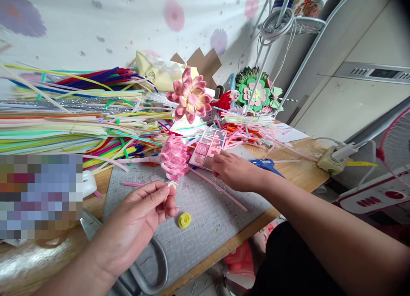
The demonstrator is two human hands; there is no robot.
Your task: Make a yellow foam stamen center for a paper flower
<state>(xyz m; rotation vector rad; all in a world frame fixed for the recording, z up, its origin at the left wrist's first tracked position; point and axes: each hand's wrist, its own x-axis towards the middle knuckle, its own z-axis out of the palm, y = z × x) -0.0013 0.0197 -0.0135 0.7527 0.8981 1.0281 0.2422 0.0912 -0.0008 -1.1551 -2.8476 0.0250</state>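
My left hand (153, 206) pinches a small white and yellow piece (172, 185) between thumb and forefinger, above the grey cutting mat (198, 236). Over the makeup palette (208, 144), at its lower right corner, my right hand (229, 170) has its fingers bent together; whatever they hold, if anything, is hidden. A fluffy pink flower (174, 157) lies just left of the palette. Below it on the mat rests a yellow coil (184, 220). One long pink strip (221, 191) runs under my right hand.
Bundles of coloured pipe cleaners (64, 129) cover the back left. A pink flower (191, 97) stands behind the palette. Large grey-handled scissors (160, 262) lie front left. A blue glue gun (264, 163) is beyond my right forearm, and a power strip (331, 159) sits right.
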